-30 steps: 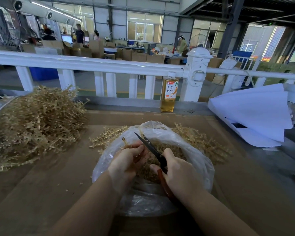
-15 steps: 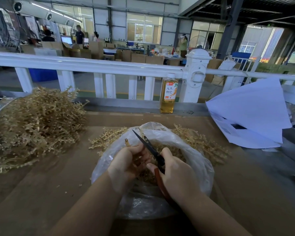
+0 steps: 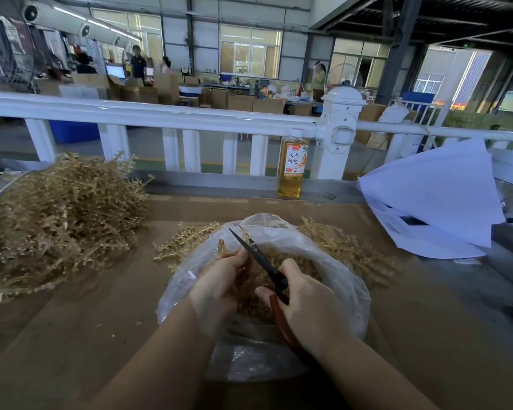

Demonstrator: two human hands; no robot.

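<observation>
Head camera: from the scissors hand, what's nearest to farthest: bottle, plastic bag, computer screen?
1. Plastic bag, right under the right hand.
2. Bottle, farther ahead, standing by the white railing.
3. Computer screen, far back left, beyond the railing.

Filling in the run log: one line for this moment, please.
left hand: holds tan sprig | right hand: grips scissors, blades open | both over open plastic bag on cardboard

A factory floor: stacked brown cardboard cartons [image 3: 240,102], a lit computer monitor [image 3: 115,71] and high steel-framed windows [image 3: 250,50] (workers stand beyond) behind a white metal railing [image 3: 148,113].
</observation>
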